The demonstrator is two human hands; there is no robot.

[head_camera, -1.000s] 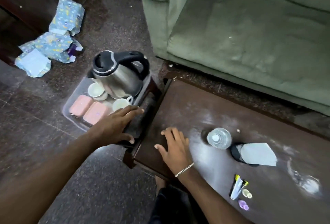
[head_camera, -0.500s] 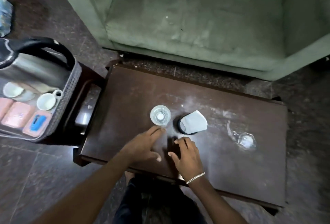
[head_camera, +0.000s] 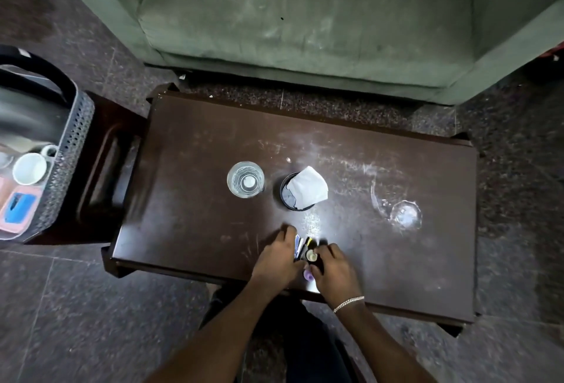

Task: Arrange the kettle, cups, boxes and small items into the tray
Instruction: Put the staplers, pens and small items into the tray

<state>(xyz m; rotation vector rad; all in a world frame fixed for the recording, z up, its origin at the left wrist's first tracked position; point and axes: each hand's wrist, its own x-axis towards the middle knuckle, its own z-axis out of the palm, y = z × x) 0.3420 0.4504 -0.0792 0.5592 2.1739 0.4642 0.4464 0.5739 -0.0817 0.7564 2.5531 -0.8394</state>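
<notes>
On the dark wooden table (head_camera: 195,169), my left hand (head_camera: 276,259) and my right hand (head_camera: 335,271) meet near the front edge around the small items. Left fingers close on the striped sachets (head_camera: 300,244). Right fingertips pinch a small cream-capped bottle (head_camera: 311,255), and a purple piece (head_camera: 308,275) lies just below it. At the far left, the grey perforated tray (head_camera: 71,165) holds the steel kettle (head_camera: 27,114) with a black handle, a white cup (head_camera: 29,169) and a pink box with a blue patch (head_camera: 19,208).
A clear water bottle (head_camera: 245,179) stands mid-table beside a black cup with white tissue (head_camera: 302,188). A clear glass (head_camera: 404,214) lies at the right. The green sofa (head_camera: 305,16) sits behind the table, and the tray rests on a dark side stool (head_camera: 106,162).
My view swung right from the tray to the table. My left hand left the tray and came to the table. Both hands closed in on the small items near the front edge.
</notes>
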